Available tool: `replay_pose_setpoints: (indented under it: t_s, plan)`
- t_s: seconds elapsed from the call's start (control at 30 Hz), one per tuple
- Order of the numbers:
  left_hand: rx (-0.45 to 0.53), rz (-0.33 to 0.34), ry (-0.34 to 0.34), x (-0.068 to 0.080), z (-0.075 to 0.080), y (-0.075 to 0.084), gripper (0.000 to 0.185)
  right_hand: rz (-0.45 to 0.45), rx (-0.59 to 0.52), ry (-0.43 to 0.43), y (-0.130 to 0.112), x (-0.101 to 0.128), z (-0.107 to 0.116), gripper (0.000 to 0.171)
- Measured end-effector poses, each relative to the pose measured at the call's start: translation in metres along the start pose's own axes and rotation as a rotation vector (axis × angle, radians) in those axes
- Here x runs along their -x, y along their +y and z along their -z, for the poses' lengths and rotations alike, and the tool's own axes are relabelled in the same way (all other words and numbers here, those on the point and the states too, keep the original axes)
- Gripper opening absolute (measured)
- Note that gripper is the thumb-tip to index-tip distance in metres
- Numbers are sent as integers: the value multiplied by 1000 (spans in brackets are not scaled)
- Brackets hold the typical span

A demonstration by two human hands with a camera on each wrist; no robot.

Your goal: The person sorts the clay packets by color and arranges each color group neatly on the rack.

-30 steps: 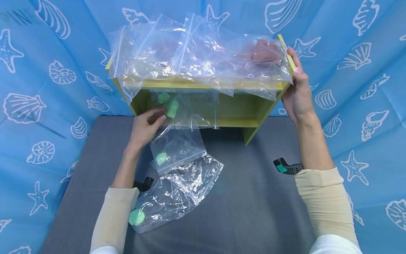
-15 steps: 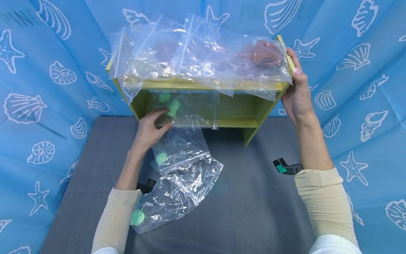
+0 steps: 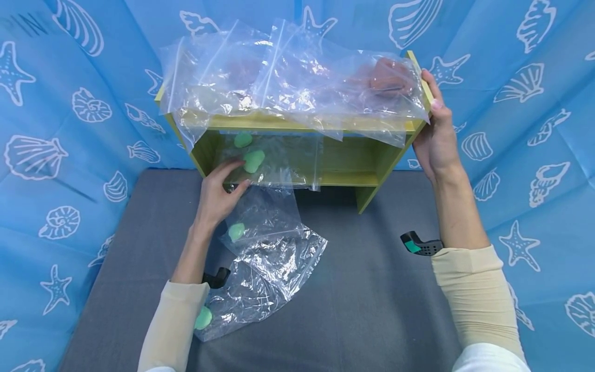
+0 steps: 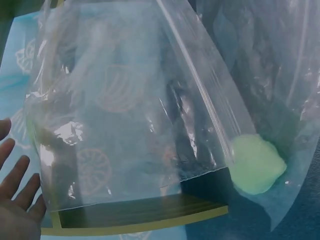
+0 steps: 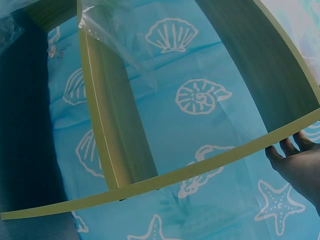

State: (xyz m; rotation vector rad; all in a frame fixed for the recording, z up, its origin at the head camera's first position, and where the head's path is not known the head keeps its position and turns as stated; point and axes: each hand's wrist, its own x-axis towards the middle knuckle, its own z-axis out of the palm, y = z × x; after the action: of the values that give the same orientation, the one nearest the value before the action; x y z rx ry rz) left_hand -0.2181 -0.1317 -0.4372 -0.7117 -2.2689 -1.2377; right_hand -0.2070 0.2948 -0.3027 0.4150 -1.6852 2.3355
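Observation:
My left hand (image 3: 218, 194) reaches to the left end of a wooden shelf unit (image 3: 353, 178), fingers apart and loosely bent. Its fingertips lie at the edge of a clear zip bag (image 3: 297, 160) with a green lump (image 3: 254, 161) in it; contact is hard to tell. In the left wrist view the fingers (image 4: 17, 182) are spread beside the bag (image 4: 110, 125). My right hand (image 3: 437, 139) rests against the outer face of the unit's right side panel; the right wrist view shows its fingertips (image 5: 287, 147) touching that panel from outside.
Several zip bags (image 3: 302, 77) cover the top shelf, with a reddish-brown thing (image 3: 390, 77) inside one. More bags (image 3: 265, 279) with green lumps (image 3: 236, 231) lie on the grey table (image 3: 367, 310). A blue shell-print curtain (image 3: 492, 31) stands close behind and at both sides.
My left hand has shifted slightly right and up to the bag in the shelf unit. The green lumps there have moved a little. My right hand has stayed put.

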Motion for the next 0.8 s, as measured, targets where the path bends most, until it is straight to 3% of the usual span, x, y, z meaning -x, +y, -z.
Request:
replay_pose_setpoints:
  t_s: [0.27, 0.53, 0.67, 0.8]
  plan:
    - [25, 20, 144, 20, 5, 7, 41, -1, 1, -7, 0, 0, -1, 65]
    - [64, 95, 298, 40, 16, 42, 33, 2, -10, 1, 0, 0, -1, 64]
    - [91, 165, 318, 52, 20, 39, 31, -1, -12, 5, 0, 0, -1, 63]
    - [117, 261, 283, 66, 26, 33, 31, 1, -5, 2, -1, 0, -1, 64]
